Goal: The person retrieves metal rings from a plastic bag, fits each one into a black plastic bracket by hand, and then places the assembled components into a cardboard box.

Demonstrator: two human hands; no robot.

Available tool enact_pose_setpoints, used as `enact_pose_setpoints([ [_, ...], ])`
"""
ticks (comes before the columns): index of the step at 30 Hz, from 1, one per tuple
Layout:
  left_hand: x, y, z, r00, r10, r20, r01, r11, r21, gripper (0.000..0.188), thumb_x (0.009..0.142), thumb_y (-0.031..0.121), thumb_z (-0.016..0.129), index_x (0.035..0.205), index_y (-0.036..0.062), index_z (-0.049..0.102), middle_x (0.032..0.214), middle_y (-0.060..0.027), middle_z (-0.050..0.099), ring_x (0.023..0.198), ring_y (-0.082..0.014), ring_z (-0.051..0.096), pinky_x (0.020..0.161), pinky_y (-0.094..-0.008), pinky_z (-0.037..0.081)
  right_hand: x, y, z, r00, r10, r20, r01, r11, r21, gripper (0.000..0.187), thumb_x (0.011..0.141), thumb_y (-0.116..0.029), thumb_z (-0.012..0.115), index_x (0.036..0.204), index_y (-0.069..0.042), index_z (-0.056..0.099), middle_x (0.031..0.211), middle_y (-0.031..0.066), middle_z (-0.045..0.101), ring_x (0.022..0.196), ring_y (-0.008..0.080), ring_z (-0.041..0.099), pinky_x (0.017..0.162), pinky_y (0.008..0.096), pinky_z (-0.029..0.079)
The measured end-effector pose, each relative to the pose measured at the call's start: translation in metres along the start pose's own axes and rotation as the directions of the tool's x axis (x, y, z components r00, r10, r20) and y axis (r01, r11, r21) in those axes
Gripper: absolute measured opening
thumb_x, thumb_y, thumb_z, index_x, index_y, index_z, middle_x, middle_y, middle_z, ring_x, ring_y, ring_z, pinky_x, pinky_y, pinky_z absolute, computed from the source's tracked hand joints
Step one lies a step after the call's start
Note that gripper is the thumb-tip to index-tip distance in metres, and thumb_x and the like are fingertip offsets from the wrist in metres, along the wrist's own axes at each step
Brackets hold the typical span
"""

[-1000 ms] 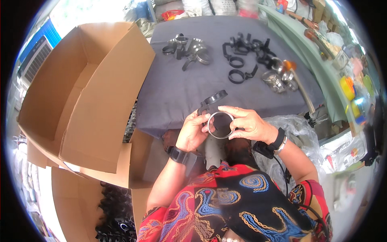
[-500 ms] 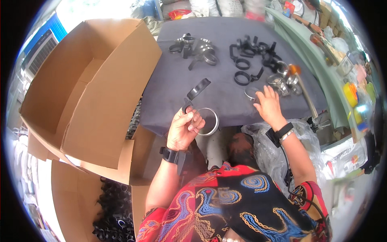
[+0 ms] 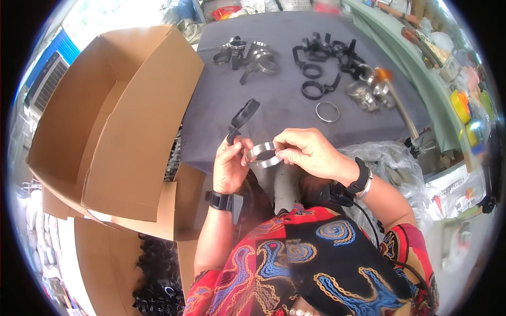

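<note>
My left hand (image 3: 230,164) is closed around the stem of a black ring-shaped bracket (image 3: 245,112), whose ring tilts up above the fingers. Those same fingertips touch the left edge of a wide silver metal ring (image 3: 270,163). From the other side my right hand (image 3: 312,151) pinches this ring between thumb and fingers, in front of the table's near edge. A thinner silver ring (image 3: 328,121) lies flat on the grey-covered table (image 3: 211,126). Beyond it sit a loose black bracket (image 3: 332,87) and a heap of similar black brackets (image 3: 345,50).
Silver rings (image 3: 363,97) lie beside an orange-headed tool (image 3: 403,108) at the right. A mixed group of black and silver rings (image 3: 258,58) sits at the back left. A large open carton (image 3: 142,116) stands left, above another holding black parts (image 3: 158,279).
My right hand has moved left from beside the thin ring on the table and taken hold of the wide silver ring at my left hand. That ring has tilted. The view has shifted slightly.
</note>
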State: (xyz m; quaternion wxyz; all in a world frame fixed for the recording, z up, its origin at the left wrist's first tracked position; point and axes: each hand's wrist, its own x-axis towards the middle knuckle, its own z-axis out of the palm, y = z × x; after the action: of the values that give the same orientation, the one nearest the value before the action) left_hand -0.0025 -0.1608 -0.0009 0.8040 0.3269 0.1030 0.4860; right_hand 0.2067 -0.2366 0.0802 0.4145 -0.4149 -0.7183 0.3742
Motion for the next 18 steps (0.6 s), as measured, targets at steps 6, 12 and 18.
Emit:
enact_pose_setpoints([
  [6,-0.013,-0.007,-0.02,0.948,0.118,-0.297,0.027,0.897,0.442,0.028,0.096,0.027,0.052,0.078,0.0056,0.051,0.063,-0.0081,0.054,0.049,-0.0157,0.044,0.052,-0.0281,0.038,0.017,0.062,-0.036,0.956,-0.284,0.075,0.258,0.691,-0.675,0.009,0.081,-0.006,0.062,0.089,-0.004,0.058,0.1,0.0109,0.062,0.083,0.0302,0.065,0.068,0.0373,0.053],
  [12,-0.017,-0.021,-0.036,0.95,0.059,-0.307,0.14,0.796,0.589,0.025,0.091,0.015,0.059,0.068,0.0071,0.052,0.064,-0.003,0.055,0.06,-0.0122,0.053,0.061,-0.0267,0.043,0.019,0.111,-0.069,0.962,-0.169,0.213,0.271,0.557,-0.785,0.03,0.08,0.001,0.054,0.109,-0.002,0.061,0.116,0.0154,0.063,0.106,0.0331,0.06,0.092,0.0419,0.048],
  [18,-0.012,-0.016,-0.042,0.939,0.006,-0.342,0.206,0.788,0.58,0.021,0.09,0.013,0.058,0.071,0.0054,0.057,0.065,-0.0031,0.057,0.063,-0.012,0.055,0.065,-0.0261,0.043,0.033,0.073,-0.034,0.994,0.068,-0.089,-0.112,0.549,-0.828,0.04,0.081,-0.029,0.064,0.108,0.001,0.059,0.107,0.0181,0.063,0.101,0.034,0.061,0.087,0.0432,0.049],
])
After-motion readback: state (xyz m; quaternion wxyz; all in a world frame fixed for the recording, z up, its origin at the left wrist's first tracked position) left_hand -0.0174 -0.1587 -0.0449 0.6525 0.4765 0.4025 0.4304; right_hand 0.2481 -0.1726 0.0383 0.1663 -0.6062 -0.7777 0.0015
